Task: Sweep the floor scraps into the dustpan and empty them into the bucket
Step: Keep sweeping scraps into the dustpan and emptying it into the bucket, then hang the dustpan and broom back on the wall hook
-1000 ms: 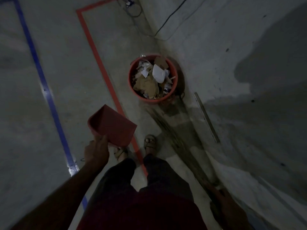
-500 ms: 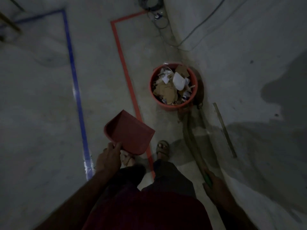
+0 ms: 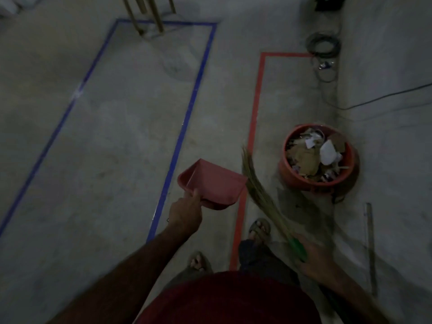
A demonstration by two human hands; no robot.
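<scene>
Dim concrete floor [image 3: 105, 136]; left hand [image 3: 184, 215] gripping dustpan [image 3: 214, 183], right hand [image 3: 315, 260] clasping broom [image 3: 261, 195]

Concrete floor [image 3: 112, 141], dim light. Blue tape rectangle [image 3: 187, 113] at left; red tape outline [image 3: 256, 101] to its right. Coiled dark cable [image 3: 323, 45] near the wall, upper right. Wooden legs [image 3: 145, 12] at top. Thin metal strip [image 3: 370, 244] lying at right.
</scene>
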